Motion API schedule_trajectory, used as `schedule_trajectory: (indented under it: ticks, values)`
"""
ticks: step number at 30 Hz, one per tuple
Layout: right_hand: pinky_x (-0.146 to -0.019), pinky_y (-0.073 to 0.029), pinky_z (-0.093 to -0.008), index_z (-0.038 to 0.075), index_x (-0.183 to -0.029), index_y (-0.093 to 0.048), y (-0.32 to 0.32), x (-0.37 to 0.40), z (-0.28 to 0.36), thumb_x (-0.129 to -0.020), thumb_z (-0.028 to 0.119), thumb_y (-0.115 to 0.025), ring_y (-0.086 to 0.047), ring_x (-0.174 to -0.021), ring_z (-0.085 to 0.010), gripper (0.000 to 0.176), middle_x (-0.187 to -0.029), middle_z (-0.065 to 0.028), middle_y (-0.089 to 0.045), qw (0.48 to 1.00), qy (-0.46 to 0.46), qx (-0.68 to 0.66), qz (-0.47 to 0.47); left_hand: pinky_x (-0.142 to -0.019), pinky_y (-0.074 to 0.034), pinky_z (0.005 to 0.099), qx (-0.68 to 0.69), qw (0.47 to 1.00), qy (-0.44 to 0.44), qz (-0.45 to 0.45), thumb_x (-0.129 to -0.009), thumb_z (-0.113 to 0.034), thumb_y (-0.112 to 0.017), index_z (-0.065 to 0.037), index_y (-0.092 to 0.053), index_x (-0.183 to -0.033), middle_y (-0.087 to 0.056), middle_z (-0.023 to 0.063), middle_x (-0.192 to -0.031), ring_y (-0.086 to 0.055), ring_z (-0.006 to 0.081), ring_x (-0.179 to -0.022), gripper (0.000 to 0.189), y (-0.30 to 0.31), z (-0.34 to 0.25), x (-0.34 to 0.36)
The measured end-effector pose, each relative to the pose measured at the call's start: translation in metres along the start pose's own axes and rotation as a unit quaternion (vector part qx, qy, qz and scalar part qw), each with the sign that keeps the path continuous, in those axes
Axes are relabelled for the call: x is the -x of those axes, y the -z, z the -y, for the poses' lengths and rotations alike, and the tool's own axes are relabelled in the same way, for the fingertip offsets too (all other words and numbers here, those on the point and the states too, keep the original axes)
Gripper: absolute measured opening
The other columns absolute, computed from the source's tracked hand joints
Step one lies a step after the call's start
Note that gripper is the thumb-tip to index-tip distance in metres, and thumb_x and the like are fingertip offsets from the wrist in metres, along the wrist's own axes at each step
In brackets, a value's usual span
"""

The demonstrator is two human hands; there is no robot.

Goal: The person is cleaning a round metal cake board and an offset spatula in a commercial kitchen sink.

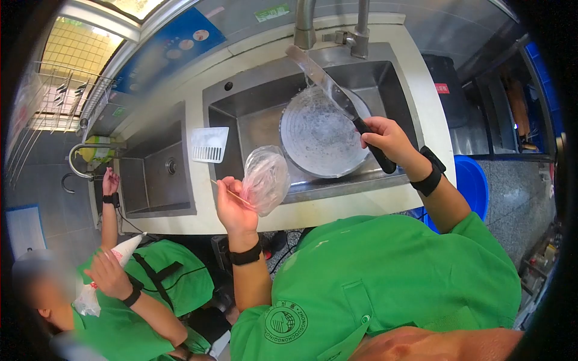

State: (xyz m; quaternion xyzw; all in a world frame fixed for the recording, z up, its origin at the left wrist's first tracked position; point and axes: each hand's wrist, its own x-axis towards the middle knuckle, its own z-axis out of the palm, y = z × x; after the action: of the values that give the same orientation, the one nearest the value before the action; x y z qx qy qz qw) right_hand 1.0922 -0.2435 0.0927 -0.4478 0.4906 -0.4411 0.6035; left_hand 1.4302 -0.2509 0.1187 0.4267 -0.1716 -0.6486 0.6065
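My right hand (pixel 385 141) grips the black handle of an icing spatula (pixel 325 81), whose long metal blade slants up to the left under the faucet. A little water runs off the blade. Below it, a round metal disc like a cake turntable (pixel 322 135) lies wet in the sink basin. My left hand (pixel 235 204) is closed on a crumpled clear plastic bag (pixel 267 180) and a thin wooden stick (pixel 232 192), over the counter's front edge. Near that hand, a white slotted plastic scraper (pixel 209 144) rests on the strip between the two basins.
The faucet (pixel 305 27) rises behind the sink (pixel 253 120). A second basin (pixel 159 174) is at left. A co-worker in green (pixel 174 271) stands at lower left, holding a filled piping bag (pixel 126 248). A blue bucket (pixel 472 186) stands at right.
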Motion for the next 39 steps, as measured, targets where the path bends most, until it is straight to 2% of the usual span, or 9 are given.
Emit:
schedule_trajectory:
  ticks: [2,5,21,26,27,29,33,35,39]
  values:
    - [-0.062,-0.041,-0.0212,0.000,-0.086,-0.055,-0.003,0.001,0.002,-0.076,0.007,-0.054,-0.052,-0.066,-0.0073,0.012,-0.071,-0.0015,-0.056,1.000,0.011,0.005,-0.014,-0.062,-0.036,0.0268,0.001,1.000,0.001,0.002,-0.092,-0.029,-0.039,-0.007,-0.053,-0.081,-0.042,0.0001,-0.063,-0.040,0.0117,-0.061,0.028,0.000,0.001,0.000]
    - [-0.062,-0.041,-0.0211,0.000,-0.084,-0.055,0.000,-0.005,0.000,-0.076,0.009,-0.054,-0.052,-0.066,-0.0075,0.012,-0.071,-0.0016,-0.056,0.999,0.017,0.031,0.000,-0.061,-0.036,0.0261,0.002,1.000,0.004,0.001,-0.092,-0.029,-0.039,-0.008,-0.053,-0.081,-0.042,-0.0001,-0.063,-0.040,0.0112,-0.061,0.027,-0.001,0.002,0.000]
    - [-0.066,-0.041,-0.0216,-0.001,-0.081,-0.055,-0.010,-0.040,0.012,-0.076,0.008,-0.053,-0.052,-0.069,-0.0096,0.011,-0.071,-0.0022,-0.056,0.998,0.058,-0.002,0.030,-0.057,-0.037,0.0255,0.002,1.000,-0.001,-0.014,-0.091,-0.029,-0.039,-0.009,-0.053,-0.081,-0.043,-0.0003,-0.063,-0.040,0.0116,-0.059,0.027,-0.001,0.000,0.008]
    - [-0.068,-0.039,-0.0219,0.000,-0.079,-0.056,-0.011,-0.043,0.005,-0.077,0.010,-0.053,-0.052,-0.070,-0.0097,0.011,-0.072,-0.0023,-0.056,0.998,0.027,-0.019,0.049,-0.057,-0.036,0.0250,0.002,1.000,-0.001,-0.021,-0.091,-0.029,-0.039,-0.009,-0.053,-0.081,-0.043,-0.0005,-0.063,-0.040,0.0111,-0.059,0.027,0.001,-0.001,0.009]
    - [-0.068,-0.039,-0.0219,0.000,-0.079,-0.056,-0.009,-0.043,0.001,-0.077,0.010,-0.053,-0.052,-0.070,-0.0097,0.011,-0.072,-0.0023,-0.056,0.998,0.026,-0.019,0.050,-0.057,-0.036,0.0250,0.003,1.000,-0.002,-0.022,-0.091,-0.029,-0.039,-0.009,-0.053,-0.081,-0.043,-0.0004,-0.063,-0.040,0.0111,-0.060,0.027,0.002,-0.001,0.008]
    - [-0.066,-0.040,-0.0209,-0.001,-0.095,-0.055,-0.006,-0.043,-0.006,-0.078,0.010,-0.053,-0.052,-0.069,-0.0096,0.020,-0.074,-0.0036,-0.057,0.998,0.029,-0.017,0.057,-0.057,-0.036,0.0250,0.004,1.000,-0.004,-0.022,-0.091,-0.029,-0.038,-0.009,-0.053,-0.081,-0.043,-0.0004,-0.063,-0.040,0.0111,-0.060,0.027,0.003,-0.001,0.008]
    - [-0.067,-0.040,-0.0216,-0.001,-0.096,-0.055,-0.005,-0.036,-0.002,-0.077,0.009,-0.052,-0.053,-0.069,-0.0111,0.022,-0.074,-0.0046,-0.057,0.997,0.007,-0.061,0.056,-0.058,-0.037,0.0256,0.004,1.000,-0.003,-0.024,-0.092,-0.028,-0.038,-0.008,-0.053,-0.081,-0.043,0.0000,-0.064,-0.040,0.0115,-0.061,0.027,0.002,-0.001,0.008]
    - [-0.068,-0.040,-0.0231,-0.001,-0.089,-0.056,-0.005,-0.031,0.000,-0.076,0.009,-0.052,-0.053,-0.070,-0.0124,0.017,-0.073,-0.0049,-0.057,0.995,-0.016,-0.092,0.026,-0.058,-0.037,0.0259,0.004,1.000,-0.005,-0.023,-0.092,-0.028,-0.038,-0.008,-0.053,-0.082,-0.043,0.0002,-0.064,-0.041,0.0116,-0.061,0.027,0.002,0.000,0.008]
    - [-0.068,-0.041,-0.0239,-0.002,-0.092,-0.056,-0.002,-0.023,-0.001,-0.076,0.008,-0.052,-0.054,-0.069,-0.0135,0.020,-0.073,-0.0058,-0.057,0.992,-0.027,-0.118,0.031,-0.059,-0.037,0.0263,0.001,1.000,-0.007,-0.013,-0.092,-0.028,-0.038,-0.008,-0.053,-0.082,-0.043,0.0006,-0.064,-0.041,0.0119,-0.062,0.027,0.003,0.000,0.008]
